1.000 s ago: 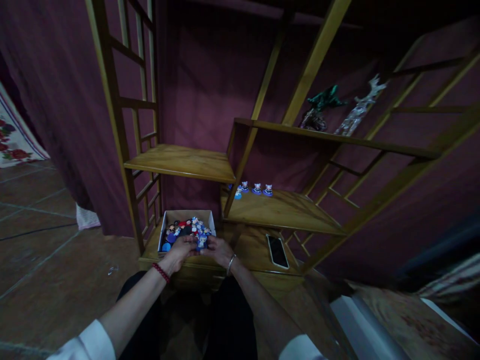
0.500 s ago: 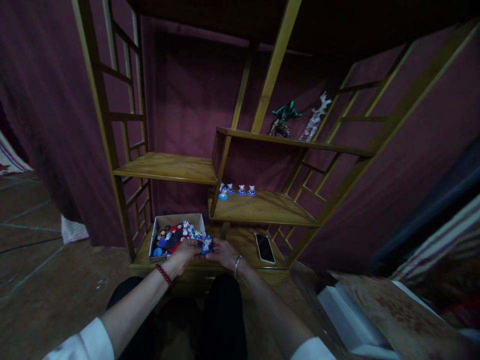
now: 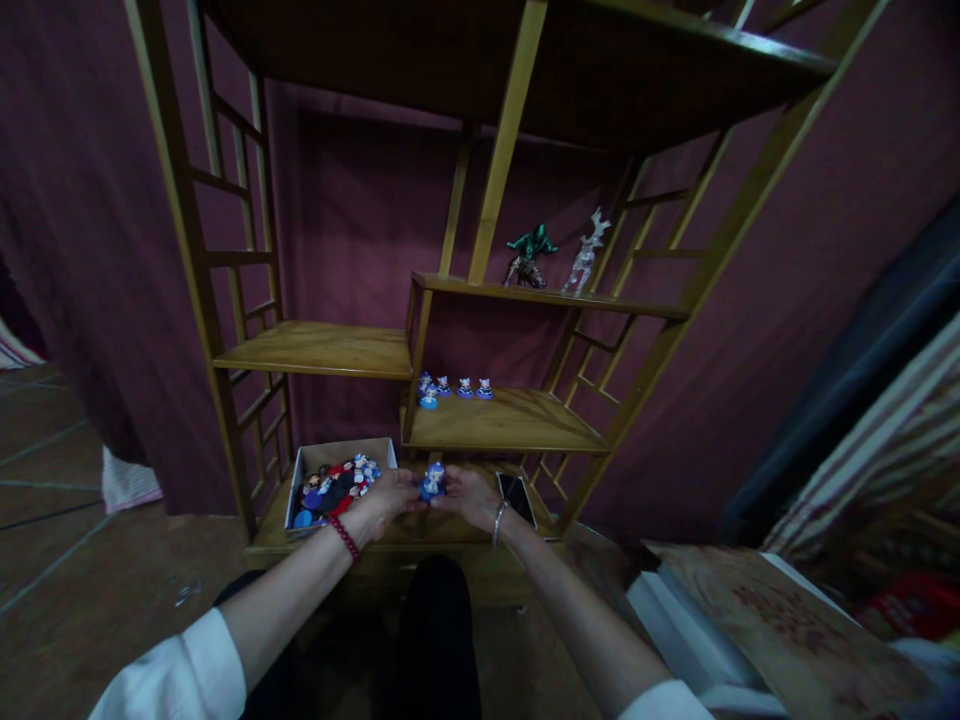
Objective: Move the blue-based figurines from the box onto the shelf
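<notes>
A small blue-and-white figurine (image 3: 432,481) on a round blue base is held upright between my two hands, over the lowest shelf. My left hand (image 3: 391,497), with a red bead bracelet at the wrist, grips its left side. On its other side, my right hand (image 3: 466,496) has its fingers closed against the base. Left of my hands stands an open cardboard box (image 3: 291,500) packed with many small figurines (image 3: 337,490). Several similar figurines (image 3: 465,387) stand at the left of the middle shelf (image 3: 510,425).
A phone (image 3: 516,498) lies right of my right hand, partly hidden by it. The upper shelf holds a green crouching figure (image 3: 530,257) and a clear deer ornament (image 3: 587,252). Wooden uprights (image 3: 421,350) divide the rack. A large box (image 3: 780,625) sits at the lower right.
My hands and the figurine have moved right and a little up, away from the box. The camera view has shifted, so the shelves appear further left and lower.
</notes>
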### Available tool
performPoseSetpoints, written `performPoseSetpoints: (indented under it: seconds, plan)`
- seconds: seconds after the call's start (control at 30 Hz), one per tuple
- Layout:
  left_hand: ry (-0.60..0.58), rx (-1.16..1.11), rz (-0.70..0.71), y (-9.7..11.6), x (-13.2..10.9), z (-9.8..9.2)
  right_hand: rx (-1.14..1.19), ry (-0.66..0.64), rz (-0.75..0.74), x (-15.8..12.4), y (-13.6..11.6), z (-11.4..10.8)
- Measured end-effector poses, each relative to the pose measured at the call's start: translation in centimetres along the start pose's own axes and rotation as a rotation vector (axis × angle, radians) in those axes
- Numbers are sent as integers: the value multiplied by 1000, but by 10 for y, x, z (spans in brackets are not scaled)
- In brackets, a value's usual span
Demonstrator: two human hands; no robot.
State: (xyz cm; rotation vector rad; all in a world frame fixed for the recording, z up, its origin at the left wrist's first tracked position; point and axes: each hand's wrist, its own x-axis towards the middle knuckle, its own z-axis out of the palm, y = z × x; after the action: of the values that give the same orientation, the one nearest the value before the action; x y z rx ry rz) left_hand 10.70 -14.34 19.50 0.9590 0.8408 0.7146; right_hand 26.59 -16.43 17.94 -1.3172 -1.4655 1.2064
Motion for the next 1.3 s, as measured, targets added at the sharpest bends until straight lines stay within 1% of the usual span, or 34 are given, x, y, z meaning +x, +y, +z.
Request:
performPoseSetpoints:
  seconds: [0.2, 0.3, 0.57, 0.7, 0.77, 0.9, 1.0, 1.1, 1.2, 1.3]
  plan:
    - [-16, 27, 49, 17, 0, 21, -22, -6, -43, -1, -12, -20]
    - [-6, 23, 73, 24, 2, 31, -22, 17, -66, -1, -20, -30]
    - [30, -20, 141, 31, 26, 54, -55, 53, -66, 9, -32, -58]
    - [19, -29, 184, 36, 38, 63, -66, 70, -91, 19, -35, -69]
    - [53, -14, 199, 39, 45, 66, -89, 88, -105, 25, -36, -74]
    - [158, 50, 212, 39, 62, 70, -106, 135, -130, 37, -34, -85]
    - [195, 177, 264, 36, 76, 68, -122, 175, -128, 46, -29, -93]
    - [238, 439, 371, 35, 85, 65, -164, 212, -125, 56, -25, -98]
    - [262, 725, 489, 40, 85, 63, -203, 242, -126, 66, -21, -103]
    - [274, 945, 522, 45, 83, 64, -247, 256, -123, 77, -16, -108]
